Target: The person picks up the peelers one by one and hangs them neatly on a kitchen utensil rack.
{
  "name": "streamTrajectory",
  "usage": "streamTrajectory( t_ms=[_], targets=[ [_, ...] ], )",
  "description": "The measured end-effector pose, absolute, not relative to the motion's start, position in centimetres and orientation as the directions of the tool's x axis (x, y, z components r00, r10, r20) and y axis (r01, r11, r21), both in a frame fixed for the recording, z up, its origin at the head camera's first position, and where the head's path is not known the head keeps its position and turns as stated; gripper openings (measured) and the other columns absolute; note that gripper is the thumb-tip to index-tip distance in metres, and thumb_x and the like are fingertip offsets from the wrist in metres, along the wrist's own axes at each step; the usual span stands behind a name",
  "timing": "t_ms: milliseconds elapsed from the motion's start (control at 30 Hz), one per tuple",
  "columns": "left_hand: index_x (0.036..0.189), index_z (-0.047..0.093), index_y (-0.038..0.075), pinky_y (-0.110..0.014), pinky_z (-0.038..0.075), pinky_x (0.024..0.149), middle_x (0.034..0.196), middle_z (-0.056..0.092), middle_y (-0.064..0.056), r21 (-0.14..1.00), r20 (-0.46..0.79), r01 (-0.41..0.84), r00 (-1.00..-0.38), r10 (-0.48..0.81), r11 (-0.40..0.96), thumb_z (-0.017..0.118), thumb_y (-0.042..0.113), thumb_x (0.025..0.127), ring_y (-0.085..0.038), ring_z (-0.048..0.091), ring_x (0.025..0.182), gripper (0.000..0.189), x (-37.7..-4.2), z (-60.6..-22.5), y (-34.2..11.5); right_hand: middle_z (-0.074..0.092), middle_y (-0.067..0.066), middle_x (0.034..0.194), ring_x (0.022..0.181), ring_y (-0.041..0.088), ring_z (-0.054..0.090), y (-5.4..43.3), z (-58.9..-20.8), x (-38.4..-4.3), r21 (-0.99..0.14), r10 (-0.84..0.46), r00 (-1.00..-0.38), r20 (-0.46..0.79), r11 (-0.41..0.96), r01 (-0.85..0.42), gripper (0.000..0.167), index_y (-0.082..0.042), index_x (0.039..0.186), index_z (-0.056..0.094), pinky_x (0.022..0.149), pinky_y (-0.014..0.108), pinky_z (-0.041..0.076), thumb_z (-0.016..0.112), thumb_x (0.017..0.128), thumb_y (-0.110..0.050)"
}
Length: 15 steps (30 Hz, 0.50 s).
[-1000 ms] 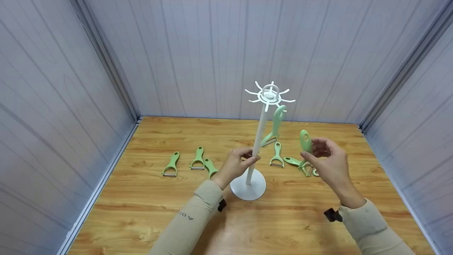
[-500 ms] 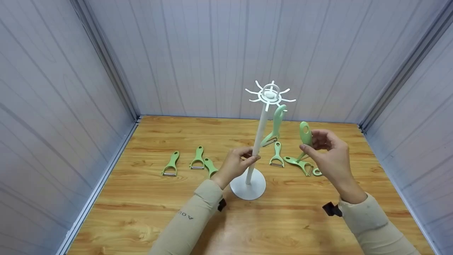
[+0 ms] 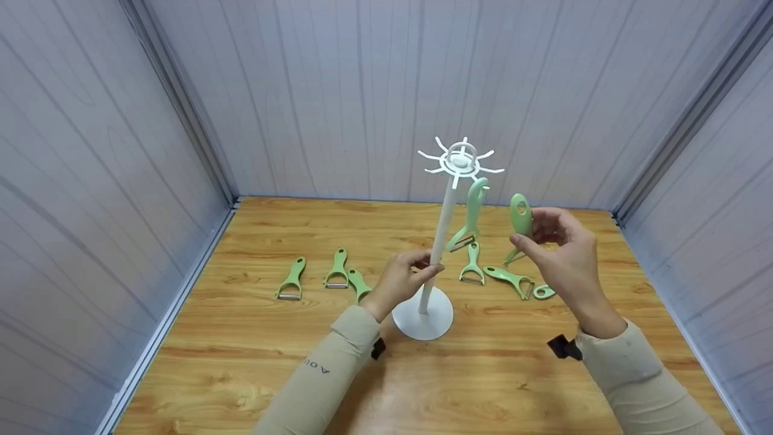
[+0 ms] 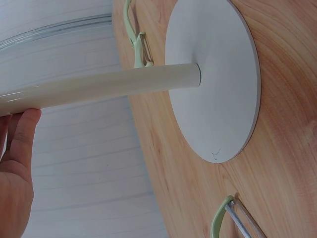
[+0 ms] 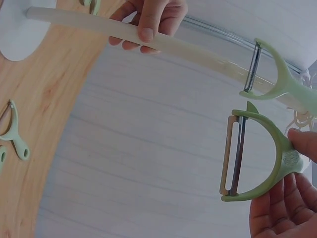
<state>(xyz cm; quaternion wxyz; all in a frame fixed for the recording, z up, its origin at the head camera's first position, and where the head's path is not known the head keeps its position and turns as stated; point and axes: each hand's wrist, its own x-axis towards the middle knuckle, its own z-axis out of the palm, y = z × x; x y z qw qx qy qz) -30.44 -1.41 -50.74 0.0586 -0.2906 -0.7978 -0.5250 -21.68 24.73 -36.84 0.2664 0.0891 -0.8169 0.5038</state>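
A person's left hand point(image 3: 401, 281) holds the white stand point(image 3: 444, 223) partway up its pole, the thumb in front and the fingers curled round the far side. The round base point(image 3: 439, 323) lies flat on the table point(image 3: 459, 386), and a ring of curved hooks point(image 3: 459, 169) spreads at the top.

The right hand point(image 3: 564, 260) pinches a green peeler point(image 3: 520, 219) between thumb and fingers. This peeler is in the air to the right of the pole, its handle pointing up with the hole at the upper end. The right wrist view shows its metal blade and curved frame, with the fingers at the neck. A second peeler, the hanging peeler point(image 3: 473, 208), hangs from a hook by its handle, blade down, between the pole and the held one; the head view shows a gap between the two peelers.

More green peelers lie on the table. Left of the stand are a far-left peeler point(image 3: 292, 279), its neighbour point(image 3: 338, 263) and a half-hidden peeler point(image 3: 357, 284) by the left hand. To the right are a pale peeler point(image 3: 473, 263), a slanted peeler point(image 3: 504, 278) and a partly covered peeler point(image 3: 543, 292) beside the right hand.
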Motion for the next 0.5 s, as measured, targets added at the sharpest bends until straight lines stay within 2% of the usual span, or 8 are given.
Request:
streamTrajectory(
  t_ms=[233,500],
  targets=[
    [0.12,0.081,0.008,-0.04,0.066,0.086,0.104,0.082,-0.01,0.802,0.407,0.531,-0.821,0.401,0.273,0.076,0.022,0.104,-0.026,0.079,0.098,0.022,-30.5,-50.8,-1.4,0.071,0.004,0.098,0.087,0.005,0.065,24.1,-35.9,-22.1,-0.765,0.124,-0.83,0.544,0.478,-0.431,0.037,0.004,0.121,0.073,0.08,0.013,0.054,0.089,0.088,0.002],
    [0.12,0.081,0.008,-0.039,0.066,0.086,0.103,0.082,-0.01,0.801,0.408,0.536,-0.815,0.412,0.268,0.075,0.022,0.105,-0.024,0.078,0.097,0.021,-30.6,-50.9,-1.4,0.07,-0.006,0.095,0.086,0.008,0.067,23.5,-34.8,-22.4,-0.748,0.112,-0.799,0.591,0.448,-0.49,0.035,0.006,0.119,0.073,0.079,0.015,0.056,0.088,0.087,0.005]
  ],
)
